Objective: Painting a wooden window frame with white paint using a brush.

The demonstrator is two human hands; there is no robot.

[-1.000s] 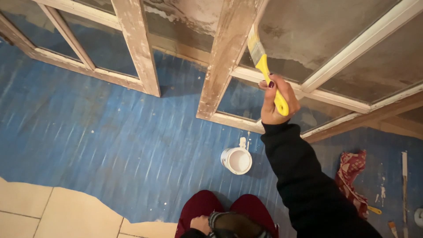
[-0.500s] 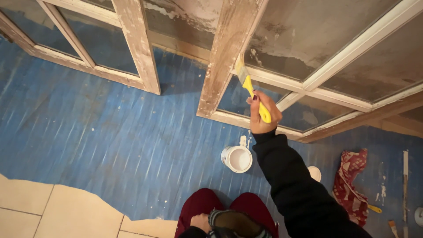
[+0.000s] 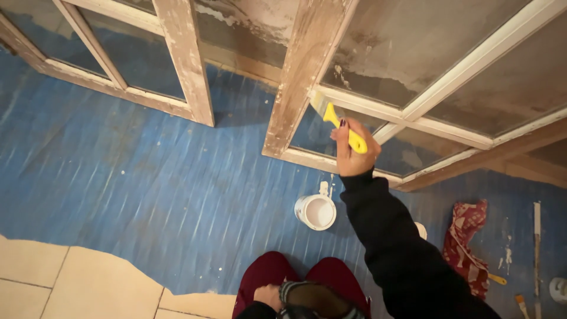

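Paintbrush [image 3: 338, 121] has moved lower and left along the window frame [image 3: 301, 77] since the earlier frame; its bristles now touch the frame's inner edge. The right hand [image 3: 353, 150] is closed around the yellow handle. The left hand [image 3: 269, 295] rests at the lap, grip unclear. A white paint can [image 3: 316, 211] stands on the blue floor sheet [image 3: 147, 195].

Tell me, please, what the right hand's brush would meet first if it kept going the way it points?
Probably the pale wooden frame post: the right hand aims the brush up-left, and its bristles already seem at the post's edge, though depth is unclear.
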